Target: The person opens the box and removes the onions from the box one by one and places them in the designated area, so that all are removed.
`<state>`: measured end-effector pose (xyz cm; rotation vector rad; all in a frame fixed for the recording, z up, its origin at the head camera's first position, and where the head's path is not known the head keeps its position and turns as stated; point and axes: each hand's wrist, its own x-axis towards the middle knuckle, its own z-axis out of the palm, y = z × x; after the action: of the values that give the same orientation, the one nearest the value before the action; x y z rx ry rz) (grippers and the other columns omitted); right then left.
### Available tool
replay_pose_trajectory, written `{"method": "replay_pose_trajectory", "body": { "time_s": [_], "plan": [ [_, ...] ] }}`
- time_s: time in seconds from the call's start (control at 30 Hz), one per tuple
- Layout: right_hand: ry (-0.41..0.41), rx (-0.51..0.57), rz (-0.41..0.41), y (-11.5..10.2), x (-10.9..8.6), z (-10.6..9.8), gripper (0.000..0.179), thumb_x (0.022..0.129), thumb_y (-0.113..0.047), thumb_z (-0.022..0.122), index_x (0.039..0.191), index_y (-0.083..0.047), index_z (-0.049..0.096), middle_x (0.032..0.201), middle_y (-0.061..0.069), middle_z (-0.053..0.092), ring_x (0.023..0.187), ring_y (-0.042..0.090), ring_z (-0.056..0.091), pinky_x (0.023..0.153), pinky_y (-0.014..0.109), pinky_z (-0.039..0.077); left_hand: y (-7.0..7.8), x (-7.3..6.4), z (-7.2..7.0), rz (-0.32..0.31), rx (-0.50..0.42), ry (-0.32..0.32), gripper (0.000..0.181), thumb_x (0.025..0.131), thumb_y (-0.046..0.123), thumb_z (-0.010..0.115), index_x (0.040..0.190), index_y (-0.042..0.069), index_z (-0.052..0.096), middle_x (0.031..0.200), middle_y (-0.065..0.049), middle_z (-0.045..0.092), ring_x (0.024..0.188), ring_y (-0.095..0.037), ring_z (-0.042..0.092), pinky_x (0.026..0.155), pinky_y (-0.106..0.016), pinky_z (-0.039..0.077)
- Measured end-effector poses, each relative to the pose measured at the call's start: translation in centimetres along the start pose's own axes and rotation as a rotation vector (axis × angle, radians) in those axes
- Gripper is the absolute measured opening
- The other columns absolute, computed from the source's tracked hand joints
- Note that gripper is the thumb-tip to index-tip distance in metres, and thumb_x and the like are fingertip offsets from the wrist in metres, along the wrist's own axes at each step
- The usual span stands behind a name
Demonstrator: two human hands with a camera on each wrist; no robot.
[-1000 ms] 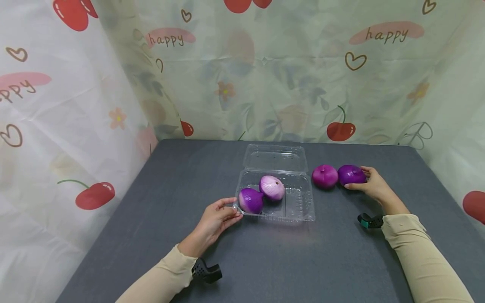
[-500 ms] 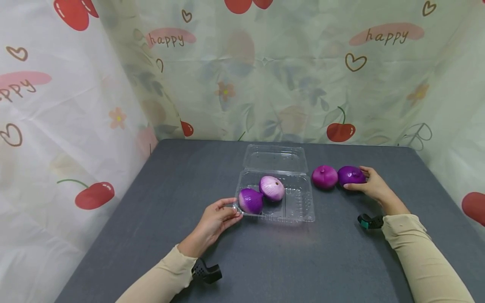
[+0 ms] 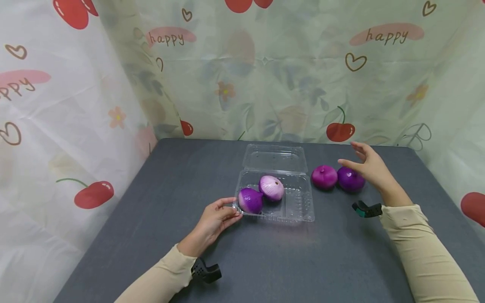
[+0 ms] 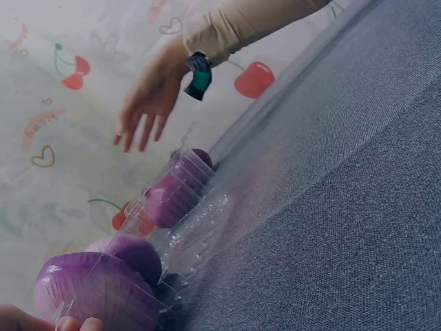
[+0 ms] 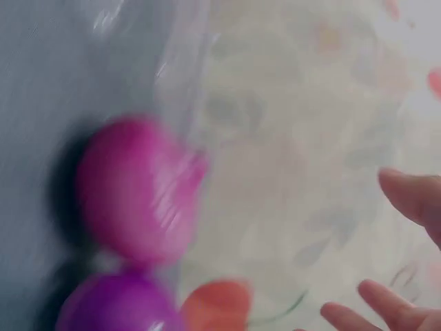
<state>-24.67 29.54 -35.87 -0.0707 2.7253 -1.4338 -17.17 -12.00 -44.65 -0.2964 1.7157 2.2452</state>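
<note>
My left hand (image 3: pixel 216 221) pinches the near left corner of a clear plastic clamshell container (image 3: pixel 297 212), whose lid (image 3: pixel 274 159) lies folded back. Inside, a purple onion (image 3: pixel 250 200) sits at the left, touching a paler onion (image 3: pixel 271 188) behind it. To the right of the container, a magenta onion (image 3: pixel 324 177) and a dark purple onion (image 3: pixel 350 180) stand side by side on the table. Above the dark purple one is my right hand (image 3: pixel 373 166), fingers spread and nothing in it. The right wrist view shows its thumb (image 5: pixel 413 196) apart from the magenta onion (image 5: pixel 138 193).
The dark grey table (image 3: pixel 303 265) has a printed curtain (image 3: pixel 265 84) along its back and sides. Each wrist carries a small black camera, one at the left wrist (image 3: pixel 207 271) and one at the right (image 3: pixel 366 209).
My right hand has let go of the dark purple onion and lifted up and away from it; that onion now stands with its top up. The left hand keeps its place at the container.
</note>
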Motion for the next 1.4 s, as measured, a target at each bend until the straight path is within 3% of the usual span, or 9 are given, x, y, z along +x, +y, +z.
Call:
{"method": "replay_pose_trajectory", "body": {
  "time_s": [0.27, 0.47, 0.63, 0.83, 0.93, 1.1, 1.4],
  "plan": [
    [0.077, 0.128, -0.249, -4.5, -1.2, 3.6, 0.077, 0.090, -0.023, 0.069, 0.151, -0.011, 0.025, 0.156, 0.012, 0.030, 0.145, 0.031, 0.026, 0.117, 0.054, 0.025, 0.0, 0.0, 0.1, 0.011, 0.007, -0.001, 0.039, 0.090, -0.008, 0.055, 0.129, -0.001, 0.054, 0.080, -0.007, 0.061, 0.080, -0.016, 0.068, 0.084, -0.035, 0.059],
    [0.071, 0.217, -0.426, -5.8, -1.6, 6.9, 0.069, 0.089, -0.007, 0.068, 0.148, -0.006, 0.032, 0.152, 0.015, 0.037, 0.142, 0.033, 0.033, 0.117, 0.050, 0.027, 0.0, -0.1, 0.1, 0.011, 0.011, 0.002, 0.039, 0.090, -0.007, 0.055, 0.129, -0.001, 0.054, 0.080, -0.007, 0.062, 0.079, -0.016, 0.068, 0.085, -0.036, 0.059],
    [0.029, 0.275, -0.500, -6.1, -1.5, 9.6, 0.067, 0.089, -0.001, 0.066, 0.147, -0.006, 0.034, 0.152, 0.016, 0.037, 0.141, 0.033, 0.033, 0.117, 0.051, 0.026, 0.0, -0.1, 0.1, 0.012, 0.009, 0.000, 0.039, 0.090, -0.008, 0.054, 0.129, -0.002, 0.053, 0.080, -0.006, 0.062, 0.079, -0.015, 0.068, 0.085, -0.036, 0.059],
    [-0.047, 0.301, -0.527, -5.9, -1.1, 12.6, 0.068, 0.089, -0.003, 0.067, 0.148, -0.010, 0.034, 0.154, 0.010, 0.036, 0.143, 0.031, 0.031, 0.119, 0.051, 0.025, 0.0, -0.1, 0.1, 0.014, -0.005, -0.005, 0.039, 0.091, -0.008, 0.054, 0.129, -0.003, 0.052, 0.079, -0.006, 0.062, 0.078, -0.015, 0.067, 0.084, -0.035, 0.060],
    [-0.093, 0.242, -0.510, -5.6, -0.9, 13.9, 0.067, 0.089, -0.010, 0.069, 0.148, -0.014, 0.035, 0.154, 0.006, 0.035, 0.143, 0.028, 0.031, 0.118, 0.051, 0.026, 0.0, -0.1, 0.1, 0.018, -0.006, -0.011, 0.039, 0.091, -0.008, 0.054, 0.129, -0.004, 0.051, 0.079, -0.006, 0.062, 0.078, -0.015, 0.067, 0.084, -0.035, 0.059],
    [-0.183, 0.145, -0.460, -4.9, -0.4, 15.7, 0.070, 0.088, -0.016, 0.072, 0.148, -0.014, 0.037, 0.153, 0.010, 0.036, 0.141, 0.033, 0.034, 0.116, 0.055, 0.029, -0.2, 0.0, 0.0, 0.023, -0.003, -0.025, 0.040, 0.090, -0.008, 0.054, 0.130, -0.004, 0.051, 0.080, -0.006, 0.061, 0.077, -0.014, 0.066, 0.086, -0.036, 0.059],
    [-0.275, -0.035, -0.397, -4.1, 0.4, 16.6, 0.070, 0.083, -0.020, 0.076, 0.144, -0.010, 0.043, 0.145, 0.014, 0.046, 0.130, 0.034, 0.046, 0.107, 0.054, 0.041, -0.1, 0.1, -0.1, 0.033, 0.009, -0.032, 0.041, 0.090, -0.008, 0.054, 0.131, -0.005, 0.050, 0.079, -0.005, 0.060, 0.079, -0.015, 0.067, 0.087, -0.036, 0.058]
  ]
}}
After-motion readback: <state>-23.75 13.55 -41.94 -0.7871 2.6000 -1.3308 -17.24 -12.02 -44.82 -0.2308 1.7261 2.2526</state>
